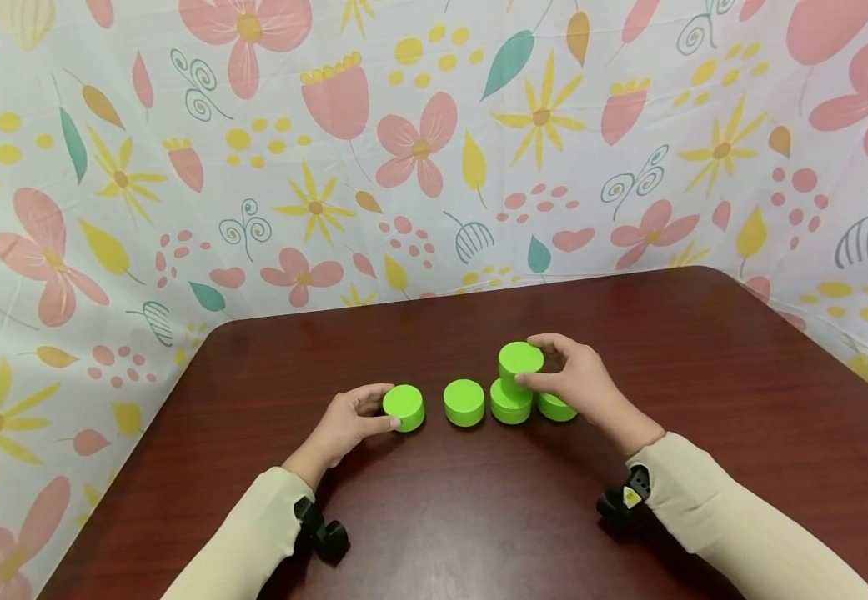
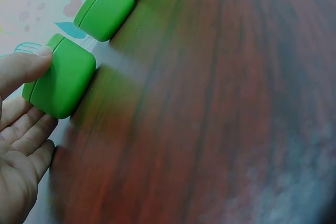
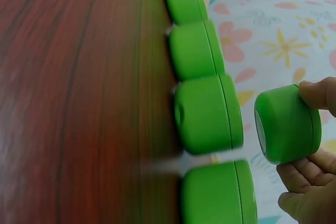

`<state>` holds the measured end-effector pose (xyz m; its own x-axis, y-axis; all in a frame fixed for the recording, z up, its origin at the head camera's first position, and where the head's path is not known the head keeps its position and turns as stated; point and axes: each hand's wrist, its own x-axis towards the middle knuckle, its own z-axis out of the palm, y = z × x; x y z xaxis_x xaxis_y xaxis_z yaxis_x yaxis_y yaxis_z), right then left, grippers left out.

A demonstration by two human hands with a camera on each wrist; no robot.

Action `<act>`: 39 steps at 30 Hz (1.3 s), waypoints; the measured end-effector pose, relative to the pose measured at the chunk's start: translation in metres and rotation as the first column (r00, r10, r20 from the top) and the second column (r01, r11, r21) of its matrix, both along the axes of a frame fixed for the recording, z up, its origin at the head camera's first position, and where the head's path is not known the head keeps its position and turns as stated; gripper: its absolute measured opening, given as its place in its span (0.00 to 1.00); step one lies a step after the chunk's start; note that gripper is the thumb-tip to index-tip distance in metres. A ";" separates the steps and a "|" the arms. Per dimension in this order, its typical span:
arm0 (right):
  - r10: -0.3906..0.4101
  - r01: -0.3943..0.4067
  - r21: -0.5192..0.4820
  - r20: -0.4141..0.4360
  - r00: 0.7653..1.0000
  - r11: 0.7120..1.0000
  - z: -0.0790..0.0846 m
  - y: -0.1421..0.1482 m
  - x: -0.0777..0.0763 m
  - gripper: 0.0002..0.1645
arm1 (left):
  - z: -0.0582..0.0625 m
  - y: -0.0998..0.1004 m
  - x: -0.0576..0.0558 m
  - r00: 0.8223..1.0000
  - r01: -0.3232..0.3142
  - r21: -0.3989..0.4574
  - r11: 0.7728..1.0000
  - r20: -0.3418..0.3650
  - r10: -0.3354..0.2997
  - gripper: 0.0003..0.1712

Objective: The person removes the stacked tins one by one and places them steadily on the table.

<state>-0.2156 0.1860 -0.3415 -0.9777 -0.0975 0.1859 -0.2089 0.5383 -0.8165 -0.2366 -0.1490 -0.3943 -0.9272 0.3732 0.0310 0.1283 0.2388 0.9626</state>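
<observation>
Several round lime-green lidded jars stand in a row on the dark wooden table. Around the leftmost jar (image 1: pixel 403 407), which rests on the tabletop, my left hand (image 1: pixel 343 425) has its thumb and fingers; the left wrist view shows the thumb on the lid edge of this jar (image 2: pixel 65 80). My right hand (image 1: pixel 576 375) pinches another jar (image 1: pixel 520 358) between thumb and fingers. The right wrist view shows that held jar (image 3: pixel 287 124) raised off the row, apart from the standing jars. Below it stands one jar (image 1: pixel 511 404), and the rightmost jar (image 1: pixel 556 407) is partly hidden by my right hand.
One more green jar (image 1: pixel 464 403) stands between the left-hand jar and the others. The brown table (image 1: pixel 434 517) reaches back to a flower-printed cloth (image 1: pixel 418 150). Black wrist cameras sit on both cream sleeves (image 1: pixel 734 508).
</observation>
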 end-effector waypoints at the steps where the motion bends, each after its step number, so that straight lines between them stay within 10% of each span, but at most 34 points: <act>1: -0.005 0.005 -0.009 0.004 1.000 1.000 0.000 0.003 0.001 0.38 | 0.000 0.000 0.000 1.000 0.001 0.001 1.000 -0.002 -0.001 0.31; 39: -0.216 0.216 -0.050 0.000 0.976 0.975 -0.021 0.088 0.023 0.40 | -0.001 -0.001 -0.002 1.000 -0.005 -0.020 1.000 -0.003 0.005 0.31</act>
